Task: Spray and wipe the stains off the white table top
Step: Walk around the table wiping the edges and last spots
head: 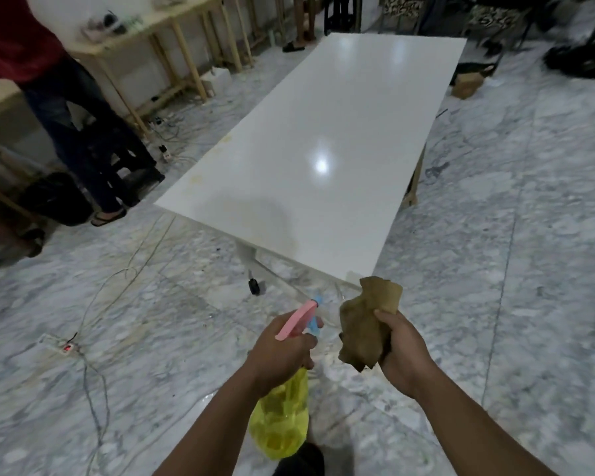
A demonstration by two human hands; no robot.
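The white table top (340, 108) stretches away from me, glossy, with faint yellowish stains (200, 178) along its left edge and near corner. My left hand (282, 352) grips a spray bottle (279, 417) with a yellow body and a pink and blue head, nozzle aimed toward the table's near edge. My right hand (402, 352) holds a crumpled brown cloth (368, 324) just short of the table's near right corner. Both hands are over the floor, short of the table.
A person in a red top and dark trousers (79, 132) stands left of the table. Cables and a power strip (61, 345) lie on the marble floor at left. Wooden benches (172, 46) stand at the back left, and a brown box (466, 85) sits right of the table.
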